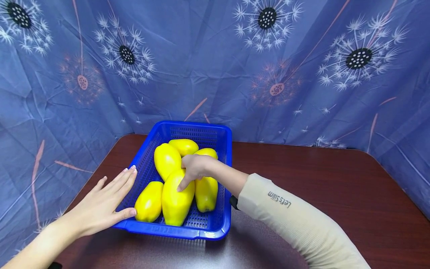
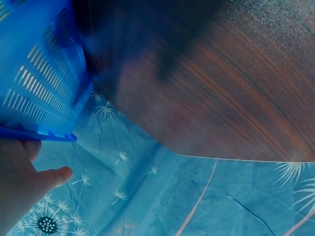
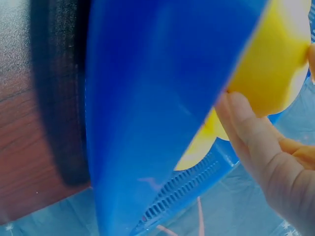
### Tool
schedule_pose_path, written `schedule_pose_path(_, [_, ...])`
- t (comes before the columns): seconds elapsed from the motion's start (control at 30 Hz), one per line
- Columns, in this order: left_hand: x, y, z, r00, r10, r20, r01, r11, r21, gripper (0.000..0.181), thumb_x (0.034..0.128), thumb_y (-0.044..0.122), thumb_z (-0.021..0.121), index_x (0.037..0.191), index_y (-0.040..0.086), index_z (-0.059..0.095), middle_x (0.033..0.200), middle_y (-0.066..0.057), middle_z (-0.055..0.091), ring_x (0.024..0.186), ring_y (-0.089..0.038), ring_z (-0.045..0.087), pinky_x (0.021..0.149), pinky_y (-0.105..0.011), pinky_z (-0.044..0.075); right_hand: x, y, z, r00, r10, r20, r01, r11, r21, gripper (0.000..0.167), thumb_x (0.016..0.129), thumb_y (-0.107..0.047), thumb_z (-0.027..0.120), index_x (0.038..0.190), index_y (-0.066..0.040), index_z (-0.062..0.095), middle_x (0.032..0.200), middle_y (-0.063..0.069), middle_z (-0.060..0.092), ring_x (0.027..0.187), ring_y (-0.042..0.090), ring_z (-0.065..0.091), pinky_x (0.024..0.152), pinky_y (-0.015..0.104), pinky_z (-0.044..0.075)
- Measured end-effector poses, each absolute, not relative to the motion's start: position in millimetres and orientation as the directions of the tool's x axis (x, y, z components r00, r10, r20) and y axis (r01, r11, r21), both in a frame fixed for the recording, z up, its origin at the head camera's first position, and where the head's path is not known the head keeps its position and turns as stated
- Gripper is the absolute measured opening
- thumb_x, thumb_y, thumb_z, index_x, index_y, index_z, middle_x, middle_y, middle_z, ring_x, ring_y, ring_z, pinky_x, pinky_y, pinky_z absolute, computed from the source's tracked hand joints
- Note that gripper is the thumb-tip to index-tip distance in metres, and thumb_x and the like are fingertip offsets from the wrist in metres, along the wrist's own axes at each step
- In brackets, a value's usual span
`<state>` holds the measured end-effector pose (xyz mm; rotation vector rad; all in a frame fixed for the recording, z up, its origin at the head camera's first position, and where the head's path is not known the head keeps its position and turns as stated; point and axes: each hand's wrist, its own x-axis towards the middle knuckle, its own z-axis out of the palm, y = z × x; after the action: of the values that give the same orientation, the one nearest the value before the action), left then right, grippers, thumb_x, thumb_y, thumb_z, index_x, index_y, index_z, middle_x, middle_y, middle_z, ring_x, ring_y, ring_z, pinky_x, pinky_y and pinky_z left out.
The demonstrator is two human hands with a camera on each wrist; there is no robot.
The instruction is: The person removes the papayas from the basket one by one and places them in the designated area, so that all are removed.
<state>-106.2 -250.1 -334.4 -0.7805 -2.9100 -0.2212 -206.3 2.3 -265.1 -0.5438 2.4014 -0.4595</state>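
Just below frame centre, blue basket (image 1: 228, 160): on the brown surface (image 1: 319, 183), its walls likely keeping yellow fruits (image 1: 167, 161) from rolling.
Right hand (image 1: 199, 166): grip half-curled, thumb and fingers spanning the large front fruit (image 1: 176, 209), lower middle.
Left hand (image 1: 104, 206): grip unclosed, fingers straight, empty; at the left rim, perhaps steadying it.

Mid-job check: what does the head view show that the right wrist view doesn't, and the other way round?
Only the head view: the left hand, fingers straight, by the basket's left side; the lettered cream sleeve; and the whole group of six yellow fruits.

Only the right wrist view: fingertips of the right hand against the side of a yellow fruit, hidden in the head view.

Both: the right hand, yellow fruit, slotted blue basket, brown table and blue patterned cloth.
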Motion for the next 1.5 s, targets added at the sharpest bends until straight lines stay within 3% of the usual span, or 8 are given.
schedule_pose_path(0.17, [-105.5, -250.5, -334.9, -0.859, 0.486, 0.162, 0.505, 0.856, 0.11, 0.087, 0.0876, 0.051, 0.055, 0.15, 0.006, 0.014, 0.154, -0.012, 0.018, 0.142, -0.024, 0.011, 0.108, -0.057, 0.001, -204.5, -2.0, -265.5, -0.704, -0.501, -0.504, -0.275, 0.846, -0.457, 0.079, 0.075, -0.024, 0.08, 0.139, -0.005, 0.038, 0.133, 0.005, 0.046, 0.089, 0.015, 0.056, 0.076, 0.027, 0.049])
schedule_pose_path(0.4, [-105.2, -251.0, -336.6, -0.857, 0.488, 0.169, 0.508, 0.855, 0.107, 0.086, 0.0878, 0.05, 0.056, 0.149, 0.006, 0.015, 0.154, -0.012, 0.018, 0.142, -0.025, 0.011, 0.109, -0.056, 0.0, -202.1, -10.9, -262.4, -0.711, -0.495, -0.499, -0.315, 0.859, -0.403, 0.071, 0.072, -0.031, 0.081, 0.128, -0.004, 0.048, 0.11, 0.003, 0.053, 0.079, 0.015, 0.049, 0.068, 0.025, 0.045])
schedule_pose_path(0.5, [-105.3, -251.5, -336.6, -0.857, 0.486, 0.171, 0.507, 0.855, 0.109, 0.086, 0.0877, 0.05, 0.056, 0.149, 0.006, 0.015, 0.154, -0.012, 0.018, 0.142, -0.024, 0.01, 0.109, -0.056, 0.0, -200.1, -14.3, -262.5, -0.697, -0.51, -0.504, -0.323, 0.851, -0.414, 0.076, 0.072, -0.031, 0.081, 0.134, -0.006, 0.045, 0.119, 0.003, 0.053, 0.087, 0.015, 0.052, 0.07, 0.025, 0.047])
schedule_pose_path(0.7, [-105.5, -251.5, -336.4, -0.86, 0.483, 0.164, 0.503, 0.856, 0.119, 0.087, 0.0875, 0.051, 0.055, 0.15, 0.007, 0.014, 0.154, -0.012, 0.017, 0.141, -0.027, 0.012, 0.108, -0.058, 0.003, -194.2, -19.4, -267.1, -0.633, -0.537, -0.557, -0.265, 0.827, -0.495, 0.077, 0.074, -0.024, 0.081, 0.137, -0.013, 0.039, 0.133, 0.004, 0.045, 0.108, 0.019, 0.052, 0.078, 0.036, 0.052])
schedule_pose_path(1.03, [-105.0, -251.5, -337.6, -0.851, 0.491, 0.185, 0.514, 0.851, 0.105, 0.085, 0.0885, 0.049, 0.055, 0.149, 0.006, 0.015, 0.154, -0.011, 0.017, 0.142, -0.021, 0.008, 0.11, -0.054, -0.001, -199.5, -13.7, -276.8, -0.627, -0.52, -0.58, -0.297, 0.848, -0.439, 0.087, 0.066, -0.03, 0.086, 0.136, -0.006, 0.042, 0.128, 0.003, 0.048, 0.09, 0.015, 0.056, 0.069, 0.026, 0.051])
schedule_pose_path(1.13, [-105.1, -251.3, -337.0, -0.851, 0.492, 0.184, 0.515, 0.851, 0.105, 0.084, 0.0887, 0.049, 0.055, 0.149, 0.006, 0.016, 0.154, -0.011, 0.017, 0.142, -0.022, 0.009, 0.11, -0.054, 0.0, -202.5, -10.5, -280.9, -0.587, -0.519, -0.622, -0.256, 0.847, -0.466, 0.088, 0.067, -0.029, 0.085, 0.139, -0.01, 0.04, 0.133, 0.004, 0.044, 0.096, 0.016, 0.055, 0.07, 0.028, 0.052])
schedule_pose_path(1.33, [-104.7, -250.6, -336.5, -0.86, 0.483, 0.165, 0.503, 0.857, 0.114, 0.085, 0.0887, 0.05, 0.054, 0.149, 0.006, 0.015, 0.154, -0.011, 0.017, 0.142, -0.025, 0.011, 0.109, -0.056, 0.001, -202.6, -8.0, -283.0, -0.441, -0.544, -0.714, -0.219, 0.837, -0.502, 0.071, 0.068, -0.013, 0.084, 0.128, -0.014, 0.047, 0.121, 0.001, 0.048, 0.101, 0.016, 0.053, 0.075, 0.035, 0.053])
schedule_pose_path(1.5, [-105.0, -250.8, -336.1, -0.862, 0.48, 0.164, 0.501, 0.857, 0.119, 0.084, 0.0888, 0.05, 0.054, 0.149, 0.006, 0.015, 0.154, -0.011, 0.016, 0.142, -0.024, 0.01, 0.109, -0.057, 0.002, -203.7, -8.1, -283.7, -0.423, -0.534, -0.732, -0.251, 0.846, -0.471, 0.074, 0.067, -0.009, 0.084, 0.131, -0.011, 0.047, 0.119, 0.0, 0.051, 0.101, 0.015, 0.055, 0.076, 0.032, 0.052])
